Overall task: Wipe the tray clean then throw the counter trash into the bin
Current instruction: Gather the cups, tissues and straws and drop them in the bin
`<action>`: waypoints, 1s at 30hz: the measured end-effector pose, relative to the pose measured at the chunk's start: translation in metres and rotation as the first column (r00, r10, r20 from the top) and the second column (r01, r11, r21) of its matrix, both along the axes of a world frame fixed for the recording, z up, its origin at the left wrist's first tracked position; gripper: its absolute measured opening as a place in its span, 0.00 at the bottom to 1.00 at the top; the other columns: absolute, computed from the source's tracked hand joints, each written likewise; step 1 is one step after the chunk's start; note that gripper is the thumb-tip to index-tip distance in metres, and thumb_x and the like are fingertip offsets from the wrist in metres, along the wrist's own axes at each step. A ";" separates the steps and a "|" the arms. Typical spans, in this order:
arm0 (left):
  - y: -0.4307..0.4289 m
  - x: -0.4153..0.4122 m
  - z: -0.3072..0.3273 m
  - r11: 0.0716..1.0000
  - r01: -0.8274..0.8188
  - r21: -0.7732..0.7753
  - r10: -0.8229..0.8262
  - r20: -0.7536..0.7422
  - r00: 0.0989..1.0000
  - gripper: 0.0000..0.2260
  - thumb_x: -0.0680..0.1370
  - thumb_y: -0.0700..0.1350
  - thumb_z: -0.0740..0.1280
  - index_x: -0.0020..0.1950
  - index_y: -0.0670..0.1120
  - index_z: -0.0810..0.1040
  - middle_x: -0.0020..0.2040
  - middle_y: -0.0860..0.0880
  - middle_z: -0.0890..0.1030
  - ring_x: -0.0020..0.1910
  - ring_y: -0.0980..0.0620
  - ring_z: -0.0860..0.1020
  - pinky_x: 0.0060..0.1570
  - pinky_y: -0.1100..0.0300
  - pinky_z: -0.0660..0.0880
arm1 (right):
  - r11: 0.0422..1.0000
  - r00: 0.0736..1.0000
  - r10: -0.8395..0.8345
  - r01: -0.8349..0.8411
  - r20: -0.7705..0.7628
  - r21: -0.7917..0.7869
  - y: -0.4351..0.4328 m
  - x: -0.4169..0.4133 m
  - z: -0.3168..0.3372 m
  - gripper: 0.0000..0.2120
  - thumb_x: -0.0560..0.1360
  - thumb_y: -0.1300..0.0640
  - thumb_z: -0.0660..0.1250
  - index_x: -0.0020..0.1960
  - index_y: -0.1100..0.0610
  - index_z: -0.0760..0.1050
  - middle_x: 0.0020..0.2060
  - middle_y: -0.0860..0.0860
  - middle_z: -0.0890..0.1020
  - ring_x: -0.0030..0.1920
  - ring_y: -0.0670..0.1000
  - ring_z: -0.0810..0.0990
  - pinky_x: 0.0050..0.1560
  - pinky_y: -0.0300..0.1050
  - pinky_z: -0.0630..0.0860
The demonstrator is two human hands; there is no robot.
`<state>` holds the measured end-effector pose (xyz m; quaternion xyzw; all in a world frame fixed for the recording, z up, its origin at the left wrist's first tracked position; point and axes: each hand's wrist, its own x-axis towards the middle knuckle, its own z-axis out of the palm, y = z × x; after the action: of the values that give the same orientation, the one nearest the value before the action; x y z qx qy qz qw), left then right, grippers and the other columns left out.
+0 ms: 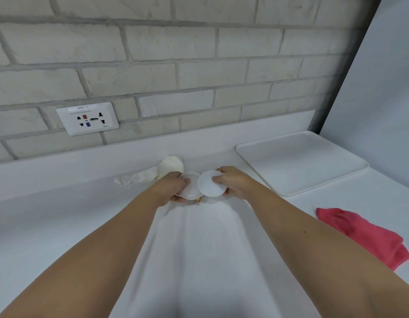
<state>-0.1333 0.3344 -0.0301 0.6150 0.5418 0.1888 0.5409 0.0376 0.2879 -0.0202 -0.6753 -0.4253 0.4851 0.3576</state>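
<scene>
Head view: left hand [172, 190] pinches left disc [190, 190], right hand [233, 183] pinches right disc [208, 188], both by the rim; they look light, thin, stiffish; tissue [132, 179] on bench [198, 253] looks soft, scoop it

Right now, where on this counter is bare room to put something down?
Free: the wide counter left of the left arm, the strip between both arms, and the bare tray. Crowded: where the left hand and right hand grip white round lids, beside crumpled tissue and a cream scrap; the pink cloth fills the near right.
</scene>
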 end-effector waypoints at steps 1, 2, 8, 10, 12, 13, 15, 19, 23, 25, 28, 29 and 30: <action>-0.003 -0.002 0.001 0.999 -0.022 -0.025 0.023 0.064 0.998 0.12 0.82 0.44 0.56 0.62 0.41 0.71 0.53 0.43 0.78 0.41 0.51 0.77 0.29 0.62 0.74 | 1.000 1.000 0.004 -0.004 0.006 0.004 0.001 -0.006 -0.004 0.06 0.77 0.63 0.62 0.54 0.59 0.71 0.51 0.57 0.75 0.50 0.56 0.74 0.34 0.41 0.71; -0.005 -0.004 0.001 0.999 -0.029 -0.041 0.034 0.111 0.993 0.13 0.82 0.46 0.56 0.62 0.42 0.71 0.53 0.44 0.78 0.41 0.51 0.78 0.28 0.63 0.75 | 1.000 1.000 0.015 -0.015 0.018 0.009 0.000 -0.011 -0.007 0.06 0.77 0.62 0.62 0.54 0.59 0.71 0.51 0.57 0.75 0.49 0.55 0.74 0.34 0.41 0.72; -0.008 -0.022 -0.004 0.995 -0.098 -0.017 0.099 0.168 0.981 0.17 0.74 0.40 0.68 0.61 0.40 0.73 0.55 0.41 0.79 0.45 0.46 0.80 0.31 0.61 0.79 | 0.989 0.983 0.063 -0.085 0.171 0.123 0.008 -0.039 -0.010 0.12 0.79 0.60 0.58 0.58 0.62 0.75 0.52 0.57 0.77 0.45 0.53 0.77 0.39 0.44 0.76; -0.006 -0.033 -0.004 0.988 -0.155 -0.015 0.155 0.190 0.970 0.15 0.74 0.39 0.67 0.61 0.41 0.73 0.53 0.43 0.79 0.43 0.48 0.79 0.28 0.63 0.78 | 0.974 0.858 0.092 -0.182 0.506 0.131 0.013 -0.034 -0.015 0.17 0.78 0.64 0.54 0.63 0.57 0.74 0.60 0.57 0.73 0.57 0.56 0.74 0.56 0.46 0.73; -0.002 -0.046 -0.005 0.981 -0.196 -0.009 0.194 0.204 0.960 0.15 0.74 0.39 0.67 0.61 0.40 0.73 0.51 0.44 0.78 0.42 0.49 0.78 0.27 0.63 0.77 | 0.935 0.563 0.252 -0.351 0.787 -0.048 0.012 -0.032 -0.019 0.21 0.78 0.65 0.53 0.67 0.53 0.71 0.64 0.54 0.70 0.64 0.57 0.68 0.64 0.47 0.66; -0.001 -0.051 -0.006 0.978 -0.209 -0.004 0.205 0.204 0.957 0.15 0.74 0.39 0.67 0.61 0.40 0.73 0.51 0.44 0.78 0.43 0.49 0.78 0.28 0.62 0.77 | 0.912 0.447 0.296 -0.395 0.844 -0.111 0.011 -0.030 -0.020 0.21 0.78 0.67 0.54 0.66 0.53 0.72 0.63 0.53 0.71 0.64 0.57 0.68 0.63 0.46 0.65; 0.001 -0.062 -0.007 0.975 -0.223 0.001 0.219 0.197 0.956 0.16 0.74 0.40 0.67 0.61 0.40 0.73 0.52 0.44 0.79 0.45 0.48 0.78 0.29 0.61 0.77 | 0.897 0.345 0.311 -0.414 0.885 -0.154 0.012 -0.030 -0.017 0.18 0.76 0.68 0.57 0.61 0.57 0.75 0.58 0.52 0.76 0.59 0.55 0.73 0.60 0.45 0.65; 0.000 -0.075 -0.010 0.968 -0.252 -0.021 0.251 0.204 0.946 0.16 0.74 0.39 0.68 0.61 0.40 0.73 0.53 0.42 0.78 0.47 0.46 0.78 0.28 0.61 0.76 | 0.880 0.344 0.399 -0.402 0.850 -0.251 0.011 -0.033 -0.005 0.05 0.76 0.64 0.60 0.46 0.59 0.74 0.46 0.55 0.74 0.49 0.56 0.75 0.49 0.45 0.71; -0.005 -0.080 -0.012 0.966 -0.257 -0.042 0.260 0.211 0.942 0.16 0.74 0.39 0.68 0.61 0.39 0.73 0.55 0.40 0.79 0.47 0.44 0.79 0.29 0.60 0.78 | 0.866 0.427 0.472 -0.386 0.771 -0.317 -0.007 -0.031 -0.002 0.11 0.74 0.65 0.58 0.34 0.56 0.62 0.35 0.52 0.70 0.31 0.51 0.67 0.28 0.40 0.61; -0.010 -0.080 -0.012 0.968 -0.248 -0.045 0.252 0.219 0.943 0.16 0.74 0.39 0.67 0.61 0.40 0.73 0.55 0.41 0.79 0.48 0.44 0.79 0.29 0.60 0.78 | 0.866 0.426 0.474 -0.383 0.771 -0.322 -0.017 -0.036 0.000 0.03 0.74 0.63 0.58 0.42 0.59 0.68 0.40 0.53 0.72 0.36 0.53 0.70 0.33 0.41 0.64; -0.019 -0.080 -0.010 0.974 -0.222 -0.038 0.225 0.219 0.949 0.16 0.74 0.39 0.67 0.61 0.40 0.73 0.55 0.41 0.79 0.49 0.44 0.78 0.30 0.59 0.78 | 0.880 0.422 0.447 -0.368 0.789 -0.301 -0.030 -0.049 -0.005 0.12 0.77 0.63 0.57 0.58 0.63 0.71 0.48 0.57 0.75 0.48 0.56 0.75 0.42 0.44 0.67; -0.022 -0.080 -0.009 0.977 -0.213 -0.032 0.215 0.216 0.952 0.16 0.74 0.39 0.67 0.61 0.40 0.73 0.55 0.41 0.79 0.49 0.44 0.78 0.33 0.57 0.79 | 0.891 0.437 0.426 -0.353 0.792 -0.285 -0.032 -0.052 -0.010 0.13 0.77 0.64 0.56 0.61 0.65 0.68 0.51 0.59 0.76 0.51 0.58 0.76 0.43 0.44 0.67; -0.025 -0.080 -0.008 0.979 -0.203 -0.026 0.203 0.211 0.956 0.16 0.74 0.39 0.67 0.61 0.40 0.73 0.55 0.41 0.79 0.49 0.43 0.78 0.36 0.55 0.80 | 0.903 0.455 0.405 -0.338 0.793 -0.266 -0.036 -0.055 -0.014 0.14 0.78 0.64 0.56 0.63 0.66 0.66 0.52 0.59 0.76 0.53 0.59 0.76 0.42 0.44 0.67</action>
<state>-0.2128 0.3092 -0.0377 0.5312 0.5414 0.3069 0.5749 -0.0170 0.2519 -0.0341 -0.7253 -0.6623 0.1859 -0.0263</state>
